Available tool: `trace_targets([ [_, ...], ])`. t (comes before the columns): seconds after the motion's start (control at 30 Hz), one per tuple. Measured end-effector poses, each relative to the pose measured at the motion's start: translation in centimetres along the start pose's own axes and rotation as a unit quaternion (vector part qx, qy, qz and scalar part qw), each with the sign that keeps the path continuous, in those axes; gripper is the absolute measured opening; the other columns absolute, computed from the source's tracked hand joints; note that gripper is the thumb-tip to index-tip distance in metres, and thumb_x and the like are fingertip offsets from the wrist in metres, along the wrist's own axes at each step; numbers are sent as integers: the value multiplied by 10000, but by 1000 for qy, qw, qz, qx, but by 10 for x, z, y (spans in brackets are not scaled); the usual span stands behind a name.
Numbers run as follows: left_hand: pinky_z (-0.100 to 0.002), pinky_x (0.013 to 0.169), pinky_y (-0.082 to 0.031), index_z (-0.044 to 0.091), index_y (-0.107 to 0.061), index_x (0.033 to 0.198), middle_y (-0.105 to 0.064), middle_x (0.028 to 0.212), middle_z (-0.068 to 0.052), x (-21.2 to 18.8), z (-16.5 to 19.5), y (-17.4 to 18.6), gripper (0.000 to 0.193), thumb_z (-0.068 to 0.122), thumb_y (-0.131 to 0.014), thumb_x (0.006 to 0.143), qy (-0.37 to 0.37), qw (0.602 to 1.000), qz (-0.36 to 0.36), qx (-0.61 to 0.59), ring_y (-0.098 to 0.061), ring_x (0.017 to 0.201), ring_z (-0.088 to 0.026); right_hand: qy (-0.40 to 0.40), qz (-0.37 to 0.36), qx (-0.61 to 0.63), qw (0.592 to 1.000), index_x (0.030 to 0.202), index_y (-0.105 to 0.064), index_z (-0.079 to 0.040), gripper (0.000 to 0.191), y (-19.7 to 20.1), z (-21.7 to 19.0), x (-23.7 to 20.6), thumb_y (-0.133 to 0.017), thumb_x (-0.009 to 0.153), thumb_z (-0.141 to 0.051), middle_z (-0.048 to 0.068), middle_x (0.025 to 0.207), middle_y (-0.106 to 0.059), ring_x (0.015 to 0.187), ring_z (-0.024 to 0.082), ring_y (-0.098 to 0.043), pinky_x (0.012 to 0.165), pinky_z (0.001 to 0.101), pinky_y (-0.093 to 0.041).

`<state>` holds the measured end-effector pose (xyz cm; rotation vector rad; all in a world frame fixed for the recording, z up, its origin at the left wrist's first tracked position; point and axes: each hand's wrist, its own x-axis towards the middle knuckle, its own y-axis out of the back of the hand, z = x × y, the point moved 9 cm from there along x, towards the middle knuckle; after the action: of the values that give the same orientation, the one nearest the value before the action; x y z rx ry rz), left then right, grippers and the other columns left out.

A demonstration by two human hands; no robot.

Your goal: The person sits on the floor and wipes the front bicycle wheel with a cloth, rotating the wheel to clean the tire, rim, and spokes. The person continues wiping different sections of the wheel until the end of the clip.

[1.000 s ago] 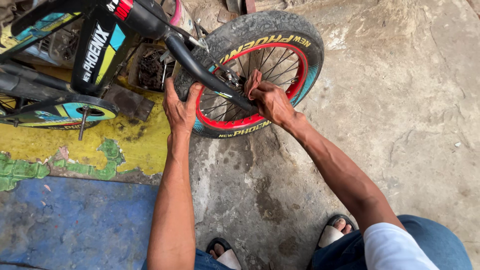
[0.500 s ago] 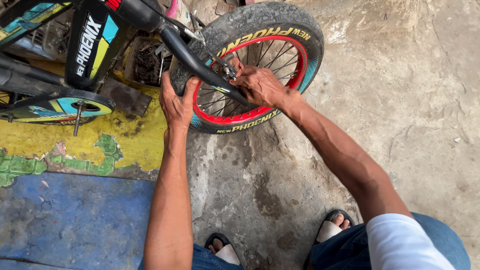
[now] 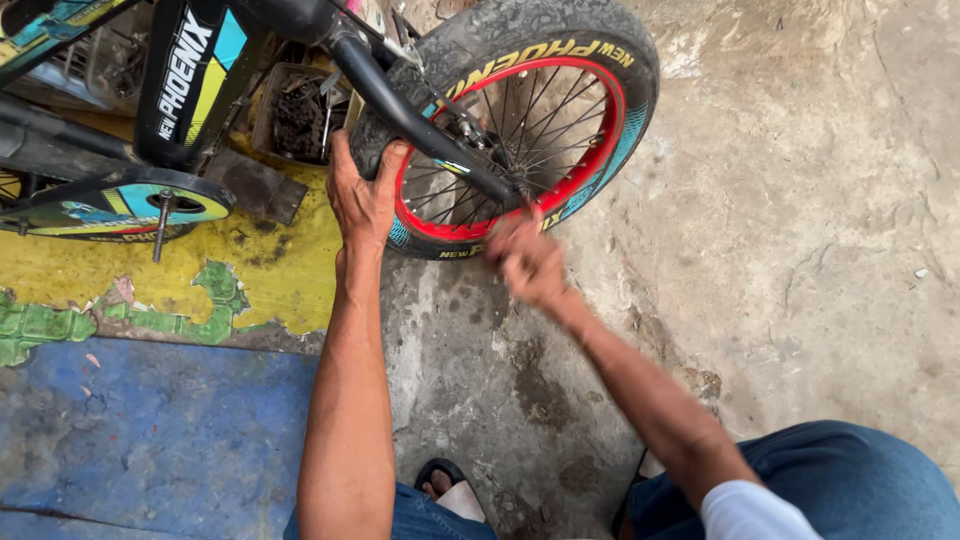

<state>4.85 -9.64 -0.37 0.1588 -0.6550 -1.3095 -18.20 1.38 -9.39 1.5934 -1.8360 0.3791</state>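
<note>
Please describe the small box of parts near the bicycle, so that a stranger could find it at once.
Start at the bicycle wheel with the red rim. Just left of the tyre, above the left hand and behind the black frame tube, a rusty open box stands on the floor. Unlike the flat dark block below it, it holds a bicycle chain and metal bits.

your left hand [image 3: 362, 200] presses a matt black rubber tyre [image 3: 560, 25], rough and dusty with mud. its rim [image 3: 610, 130] is glossy red painted metal with thin shiny metal spokes [image 3: 530, 120]. the frame tube [image 3: 420, 125] is smooth black painted metal. the floor [image 3: 800, 250] is rough grey concrete, with cracked, peeling yellow and blue paint.
</note>
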Motion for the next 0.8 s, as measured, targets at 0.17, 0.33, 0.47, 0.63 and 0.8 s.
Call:
trace_targets([
  [0.17, -475, 895, -504, -11, -552, 1233, -686, 1128, -225, 1, 5, 4, 637, 511, -764, 936, -5, 1000, 3, 10, -667, 1038, -405, -194, 61, -63, 977, 1046, -687, -11, 134, -55, 44, -33, -582, 970, -43, 239, 948, -676, 936, 379, -676, 821, 452, -553],
  [0.33, -481, 904, -503, -6, -570, 1226, -683, 1136, -236, 3, 17, 5, 614, 509, -749, 943, -26, 1000, 7, 8, -661, 1048, -411, -200, 133, -133, 962, 1024, -689, 6, 96, -74, 59, -3, -622, 965, -30, 233, 953, -671, 925, 408, -657, 831, 473, -523],
  [0.47, -486, 956, -488, -33, -542, 1270, -663, 1189, -268, 4, 20, 7, 712, 561, -737, 929, -10, 1000, 8, 14, -643, 1106, -429, -184, 122, -117, 968, 950, -711, 3, 151, -114, 39, 11, -606, 842, 13, 190, 936, -708, 921, 348, -686, 857, 493, -512],
  [0.63, -493, 1046, -460, -60, -510, 1349, -618, 1303, -298, 5, 27, 8, 795, 584, -730, 939, -20, 1000, 3, 18, -607, 1221, -447, -223, 53, -71, 971, 914, -692, 20, 110, -150, 26, 12, -595, 872, 50, 189, 982, -705, 954, 319, -681, 886, 456, -539],
  [0.8, -494, 1065, -451, -82, -483, 1378, -591, 1338, -323, 5, 28, 7, 853, 607, -729, 939, -3, 999, -6, 39, -589, 1255, -456, -120, 150, -9, 981, 1011, -678, 33, 159, -86, 19, -14, -546, 926, 54, 201, 1063, -662, 1025, 352, -654, 950, 472, -563],
])
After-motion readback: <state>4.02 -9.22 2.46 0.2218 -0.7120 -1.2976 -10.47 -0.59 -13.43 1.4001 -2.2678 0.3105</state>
